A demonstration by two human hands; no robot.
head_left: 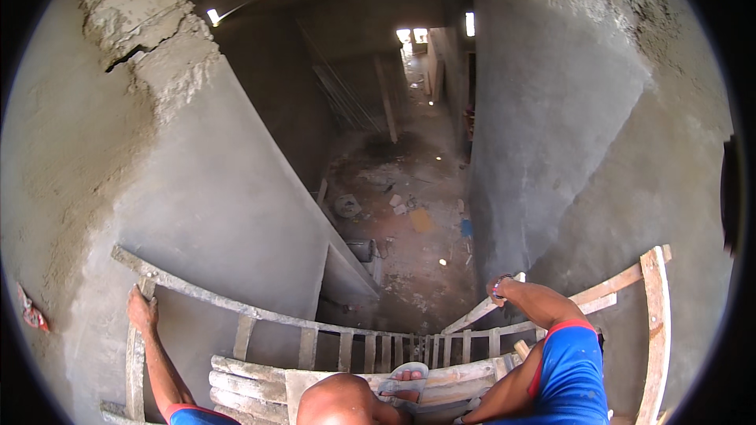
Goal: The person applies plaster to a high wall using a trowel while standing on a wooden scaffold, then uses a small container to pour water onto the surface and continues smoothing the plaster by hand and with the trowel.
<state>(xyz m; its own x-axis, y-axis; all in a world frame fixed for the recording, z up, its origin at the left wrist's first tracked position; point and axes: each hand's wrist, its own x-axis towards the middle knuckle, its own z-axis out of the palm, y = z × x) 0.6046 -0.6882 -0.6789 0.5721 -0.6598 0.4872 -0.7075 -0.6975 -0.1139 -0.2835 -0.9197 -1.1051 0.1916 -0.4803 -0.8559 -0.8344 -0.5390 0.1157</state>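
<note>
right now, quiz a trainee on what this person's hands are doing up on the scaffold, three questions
1. True or false: the left hand grips an upright post of the wooden scaffold.
2. What does the right hand hold? A) a trowel B) a slanted wooden rail C) a bucket
3. What footwear shows on the foot resting on the planks?

Key: 1 true; 2 B; 3 a grey flip-flop sandal.

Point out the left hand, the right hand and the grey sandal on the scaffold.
left hand (142,308), head view: back of the hand gripping the upright wooden post.
right hand (499,288), head view: knuckles on the slanted plank.
grey sandal (403,383), head view: its strap.
</note>
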